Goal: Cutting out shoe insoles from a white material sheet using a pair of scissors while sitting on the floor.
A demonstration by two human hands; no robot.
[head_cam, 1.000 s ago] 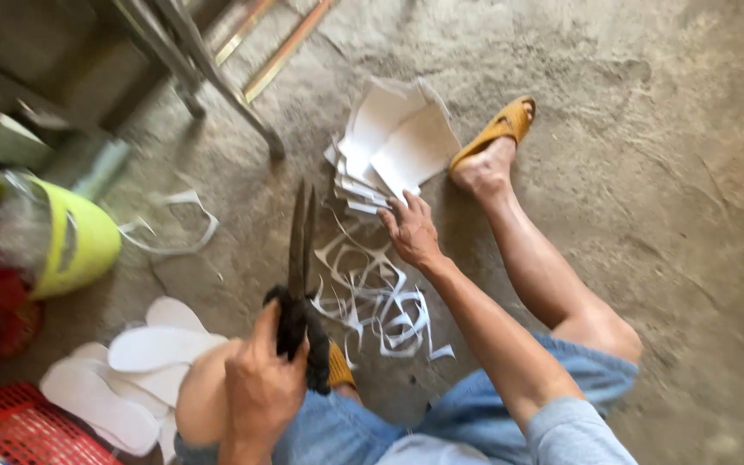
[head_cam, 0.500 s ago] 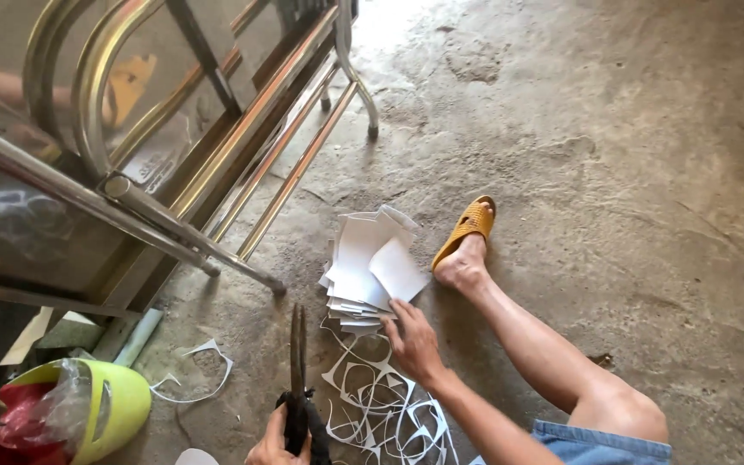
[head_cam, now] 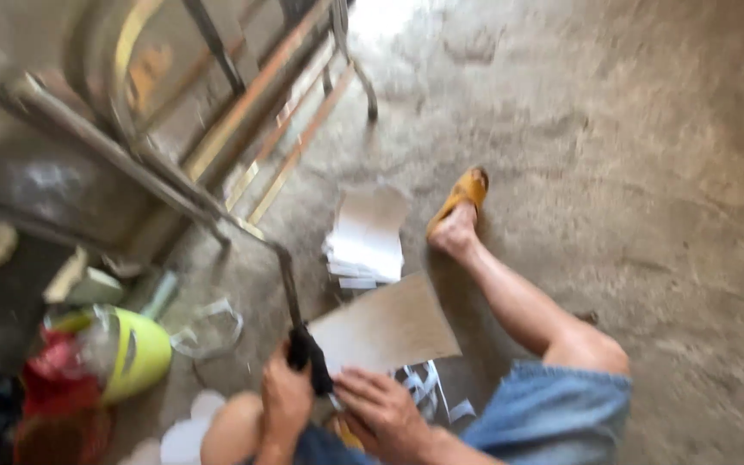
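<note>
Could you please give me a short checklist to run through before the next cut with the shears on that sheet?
1. Grip on the shears: the left hand is wrapped round the dark handles. Ok.
2. Hold on the sheet: the right hand is at its near edge. Ok.
3. Fingers out of the blade line: the picture is blurred where hand and blades meet. Cannot tell.
4. Blades open or shut: blurred. Cannot tell.
5. Leg clearance: the bare leg lies right beside the sheet. Not ok, I would judge.
6. Floor under the work: white offcuts lie scattered there. Not ok.
</note>
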